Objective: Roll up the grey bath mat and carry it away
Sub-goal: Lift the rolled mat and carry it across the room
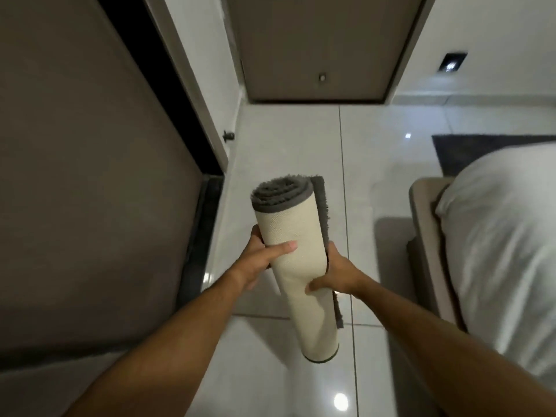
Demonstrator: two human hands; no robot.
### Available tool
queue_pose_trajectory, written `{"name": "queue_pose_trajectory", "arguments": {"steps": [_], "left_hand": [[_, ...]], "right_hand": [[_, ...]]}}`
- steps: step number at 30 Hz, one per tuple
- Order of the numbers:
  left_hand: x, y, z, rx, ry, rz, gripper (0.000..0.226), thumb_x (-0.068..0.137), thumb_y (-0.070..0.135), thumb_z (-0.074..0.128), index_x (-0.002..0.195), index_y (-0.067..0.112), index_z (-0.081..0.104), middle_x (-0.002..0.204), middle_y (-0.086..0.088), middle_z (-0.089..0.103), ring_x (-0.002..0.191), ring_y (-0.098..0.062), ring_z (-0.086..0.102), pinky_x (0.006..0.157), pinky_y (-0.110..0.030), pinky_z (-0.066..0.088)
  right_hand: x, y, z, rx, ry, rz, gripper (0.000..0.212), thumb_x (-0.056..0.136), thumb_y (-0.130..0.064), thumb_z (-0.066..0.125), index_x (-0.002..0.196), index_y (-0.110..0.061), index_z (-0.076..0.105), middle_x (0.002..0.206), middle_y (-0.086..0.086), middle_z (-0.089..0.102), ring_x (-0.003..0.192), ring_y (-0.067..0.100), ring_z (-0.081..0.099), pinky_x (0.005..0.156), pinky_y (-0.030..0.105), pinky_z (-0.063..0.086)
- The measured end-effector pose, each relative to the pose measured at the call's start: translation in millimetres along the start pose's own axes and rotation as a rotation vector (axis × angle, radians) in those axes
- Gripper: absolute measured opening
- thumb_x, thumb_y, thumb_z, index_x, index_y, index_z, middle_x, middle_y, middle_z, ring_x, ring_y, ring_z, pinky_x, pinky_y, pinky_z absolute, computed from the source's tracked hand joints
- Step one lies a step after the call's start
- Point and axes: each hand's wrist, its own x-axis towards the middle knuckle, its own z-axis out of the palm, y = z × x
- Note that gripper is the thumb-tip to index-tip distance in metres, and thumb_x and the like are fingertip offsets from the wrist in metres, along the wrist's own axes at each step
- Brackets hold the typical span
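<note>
I see the left hand (258, 263) and right hand (337, 275) both clasped around the rolled grey bath mat (298, 260), above the tiled floor (285, 139).

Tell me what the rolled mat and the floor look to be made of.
Rolled mat: shaggy grey pile at its end and edge, likely synthetic; cream woven-looking backing, matte. Floor: large pale glossy tiles, probably ceramic or polished stone, with grout lines and light reflections.
</note>
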Motion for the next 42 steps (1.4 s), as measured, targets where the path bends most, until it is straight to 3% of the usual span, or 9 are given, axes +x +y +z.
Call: {"name": "queue_pose_trajectory", "arguments": {"steps": [3, 7, 12, 16, 23, 30, 36, 40, 42], "left_hand": [[29, 78, 2, 0.028, 0.027, 0.084, 0.077, 0.074, 0.026, 0.084, 0.134, 0.025, 0.035, 0.130, 0.002, 0.059, 0.114, -0.016, 0.063, 0.080, -0.032, 0.055], [82, 152, -14, 0.021, 0.030, 0.151, 0.077, 0.076, 0.022, 0.083, 0.135, 0.025, 0.034, 0.132, 0.000, 0.059, 0.117, -0.018, 0.062, 0.085, -0.035, 0.056], [190, 237, -48, 0.065, 0.007, 0.192, 0.100, 0.059, 0.038, 0.093, 0.140, 0.029, 0.034, 0.134, -0.001, 0.059, 0.120, -0.020, 0.061, 0.098, -0.047, 0.054], [269, 284, -70, 0.088, 0.039, 0.207, 0.106, 0.053, 0.038, 0.096, 0.139, 0.029, 0.036, 0.133, 0.001, 0.060, 0.119, -0.018, 0.062, 0.097, -0.046, 0.055], [400, 365, -94, 0.144, 0.056, 0.177, 0.097, 0.067, 0.021, 0.090, 0.144, 0.030, 0.031, 0.137, 0.002, 0.054, 0.123, -0.018, 0.054, 0.101, -0.044, 0.052], [557, 417, -112, 0.255, 0.072, 0.200, 0.098, 0.064, 0.032, 0.091, 0.146, 0.025, 0.037, 0.140, -0.004, 0.056, 0.126, -0.022, 0.057, 0.098, -0.048, 0.054], [637, 444, -142, 0.198, 0.061, 0.164, 0.070, 0.082, 0.012, 0.077, 0.136, 0.038, 0.040, 0.128, 0.012, 0.058, 0.113, -0.006, 0.058, 0.069, -0.022, 0.060], [690, 449, -174, 0.137, 0.121, 0.127, 0.073, 0.079, 0.018, 0.081, 0.138, 0.037, 0.041, 0.133, 0.006, 0.059, 0.119, -0.016, 0.059, 0.076, -0.032, 0.062], [710, 449, -186, 0.117, 0.128, 0.126, 0.074, 0.079, 0.015, 0.080, 0.140, 0.034, 0.042, 0.133, 0.004, 0.061, 0.118, -0.016, 0.060, 0.072, -0.029, 0.062]], "right_hand": [[22, -72, -64, -0.002, -0.018, -0.125, 0.120, 0.052, -0.040, 0.093, 0.145, -0.034, 0.018, 0.133, -0.002, 0.052, 0.119, 0.023, 0.056, 0.098, 0.044, 0.054], [68, -157, -122, 0.054, 0.031, -0.265, 0.085, 0.071, -0.038, 0.088, 0.142, -0.029, 0.041, 0.132, -0.006, 0.059, 0.117, 0.015, 0.058, 0.098, 0.036, 0.052], [170, -240, -192, 0.062, 0.109, -0.309, 0.108, 0.066, -0.049, 0.088, 0.149, -0.027, 0.022, 0.135, -0.008, 0.048, 0.119, 0.014, 0.054, 0.092, 0.029, 0.052], [252, -290, -240, 0.001, 0.158, -0.304, 0.101, 0.063, -0.047, 0.090, 0.146, -0.027, 0.035, 0.134, -0.006, 0.055, 0.118, 0.019, 0.057, 0.093, 0.037, 0.056], [385, -349, -321, -0.045, 0.183, -0.348, 0.116, 0.057, -0.046, 0.092, 0.148, -0.023, 0.024, 0.140, 0.000, 0.052, 0.121, 0.021, 0.054, 0.098, 0.043, 0.054], [547, -371, -397, -0.036, 0.097, -0.335, 0.115, 0.049, -0.052, 0.095, 0.141, -0.024, 0.033, 0.135, -0.004, 0.056, 0.120, 0.019, 0.056, 0.099, 0.045, 0.053], [648, -402, -425, -0.067, 0.029, -0.377, 0.108, 0.044, -0.063, 0.094, 0.135, -0.030, 0.046, 0.131, -0.009, 0.061, 0.118, 0.015, 0.060, 0.095, 0.045, 0.056], [714, -422, -427, -0.095, 0.016, -0.382, 0.103, 0.047, -0.055, 0.093, 0.135, -0.025, 0.050, 0.129, -0.007, 0.063, 0.117, 0.014, 0.060, 0.096, 0.044, 0.056], [736, -427, -425, -0.089, 0.029, -0.355, 0.103, 0.049, -0.049, 0.094, 0.136, -0.022, 0.048, 0.129, -0.005, 0.063, 0.116, 0.016, 0.061, 0.095, 0.043, 0.055]]}}
